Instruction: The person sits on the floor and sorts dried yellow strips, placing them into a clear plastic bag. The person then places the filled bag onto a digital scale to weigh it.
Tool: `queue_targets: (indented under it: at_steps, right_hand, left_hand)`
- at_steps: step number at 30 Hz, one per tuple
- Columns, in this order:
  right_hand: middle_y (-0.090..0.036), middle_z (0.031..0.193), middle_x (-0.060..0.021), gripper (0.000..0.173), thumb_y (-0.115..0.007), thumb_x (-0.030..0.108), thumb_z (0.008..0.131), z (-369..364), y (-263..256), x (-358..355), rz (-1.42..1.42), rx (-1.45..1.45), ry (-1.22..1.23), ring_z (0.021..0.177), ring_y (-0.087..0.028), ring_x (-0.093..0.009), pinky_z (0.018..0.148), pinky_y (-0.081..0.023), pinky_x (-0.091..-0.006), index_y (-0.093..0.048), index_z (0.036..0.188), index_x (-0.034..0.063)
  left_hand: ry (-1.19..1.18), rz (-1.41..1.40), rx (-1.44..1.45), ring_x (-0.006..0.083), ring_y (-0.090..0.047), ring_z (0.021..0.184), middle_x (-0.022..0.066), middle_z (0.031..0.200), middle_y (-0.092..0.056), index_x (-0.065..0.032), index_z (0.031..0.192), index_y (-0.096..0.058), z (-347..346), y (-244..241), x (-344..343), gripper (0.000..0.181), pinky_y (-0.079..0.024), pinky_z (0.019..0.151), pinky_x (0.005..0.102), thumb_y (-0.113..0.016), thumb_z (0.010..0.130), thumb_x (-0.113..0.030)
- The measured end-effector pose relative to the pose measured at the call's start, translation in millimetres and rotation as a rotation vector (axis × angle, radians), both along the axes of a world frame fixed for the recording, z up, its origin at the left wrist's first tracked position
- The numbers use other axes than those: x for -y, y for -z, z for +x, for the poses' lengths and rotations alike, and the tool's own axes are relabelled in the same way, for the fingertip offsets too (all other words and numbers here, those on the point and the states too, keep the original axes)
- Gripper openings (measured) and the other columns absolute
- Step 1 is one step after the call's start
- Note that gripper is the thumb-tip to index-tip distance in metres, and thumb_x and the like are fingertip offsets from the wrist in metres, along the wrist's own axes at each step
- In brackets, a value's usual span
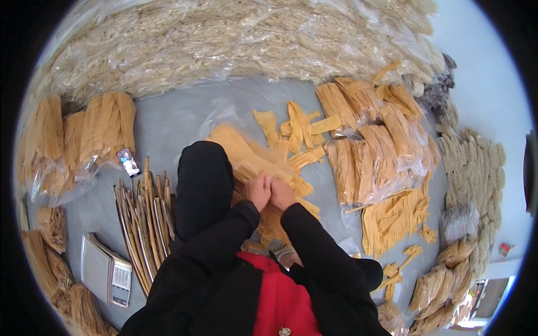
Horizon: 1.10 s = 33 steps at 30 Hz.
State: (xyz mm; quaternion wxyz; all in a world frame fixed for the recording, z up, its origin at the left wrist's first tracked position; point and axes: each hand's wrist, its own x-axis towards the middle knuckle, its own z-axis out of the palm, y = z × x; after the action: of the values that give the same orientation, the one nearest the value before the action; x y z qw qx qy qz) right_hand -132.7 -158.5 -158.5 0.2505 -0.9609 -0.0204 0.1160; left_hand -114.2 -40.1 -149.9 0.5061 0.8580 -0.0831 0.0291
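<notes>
Side by side over a bundle of yellow-tan, leathery strips (248,151) are my left hand (258,192) and my right hand (282,193). Their fingers are curled and nearly touch, gripping at the bundle's near part; the exact grip under the fingers is hidden. The bundle lies slantwise on the floor, its far end beside my black-trousered knee (204,180). Clear plastic film (222,115) shows behind that far end. More strips (269,227) lie beneath my wrists. Loose flat strips (298,126) are scattered just beyond the bundle, to the right.
Wrapped bundles are stacked at right (370,155) and left (107,122). Strips lie in a row (393,222) on the grey floor (176,113). Thin wooden sticks (147,222), a digital scale (107,269) and a phone (128,162) are at left. Plastic-covered pale bales (235,42) line the back.
</notes>
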Motion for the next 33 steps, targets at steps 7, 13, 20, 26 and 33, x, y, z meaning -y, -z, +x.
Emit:
queue_targets:
  at_steps: [7, 13, 20, 26, 33]
  right_hand:
    - [-0.053, 0.119, -0.0197, 0.048, -0.069, 0.018, 0.075, -59, -107, 23, -0.003, 0.517, -0.020, 0.112, -0.048, -0.038, 0.094, -0.039, -0.0400, -0.053, 0.116, 0.0002]
    - [-0.044, 0.134, -0.0158, 0.045, -0.056, 0.022, 0.088, -211, -140, 124, 0.349, 0.469, 0.830, 0.128, -0.038, -0.026, 0.104, -0.029, -0.0412, -0.047, 0.127, 0.0027]
    - [-0.033, 0.140, -0.0218, 0.067, -0.031, 0.053, 0.094, -255, -162, 121, 1.220, 0.871, 1.136, 0.132, -0.030, -0.030, 0.104, -0.027, -0.0428, -0.023, 0.140, 0.0055]
    - [-0.044, 0.132, -0.0100, 0.057, -0.043, 0.041, 0.093, -201, -115, 105, 1.221, 0.475, 1.010, 0.123, -0.040, -0.022, 0.097, -0.035, -0.0413, -0.029, 0.139, 0.0099]
    - [-0.046, 0.129, -0.0041, 0.054, -0.046, 0.037, 0.092, -168, -65, 75, 1.128, 0.189, 1.065, 0.119, -0.043, -0.018, 0.090, -0.039, -0.0390, -0.030, 0.138, 0.0137]
  left_hand:
    - [0.121, -0.060, -0.190, 0.0330, -0.056, 0.061, 0.0140, 0.063, -0.057, -0.0037, 0.080, -0.054, 15, -7, -12, 0.011, -0.040, 0.054, 0.0418, -0.061, 0.080, -0.012]
    - [0.291, -0.227, 0.042, 0.0220, -0.049, 0.049, 0.0077, 0.054, -0.048, -0.0050, 0.079, -0.054, 46, -99, 14, 0.010, -0.038, 0.049, 0.0352, -0.060, 0.082, -0.013]
    - [0.466, -0.934, -0.345, 0.0013, -0.044, 0.050, -0.0063, 0.058, -0.050, -0.0097, 0.083, -0.055, 37, -243, -2, 0.005, -0.032, 0.042, 0.0186, -0.056, 0.087, -0.009]
    - [0.313, -0.460, -0.218, 0.0032, -0.050, 0.056, -0.0028, 0.067, -0.056, -0.0033, 0.092, -0.056, 43, -159, -40, 0.005, -0.038, 0.049, 0.0202, -0.054, 0.088, -0.007]
    - [0.288, -0.719, -0.500, 0.0102, -0.059, 0.073, 0.0027, 0.085, -0.064, 0.0020, 0.101, -0.058, 45, 29, -62, 0.019, -0.048, 0.060, 0.0256, -0.056, 0.082, 0.002]
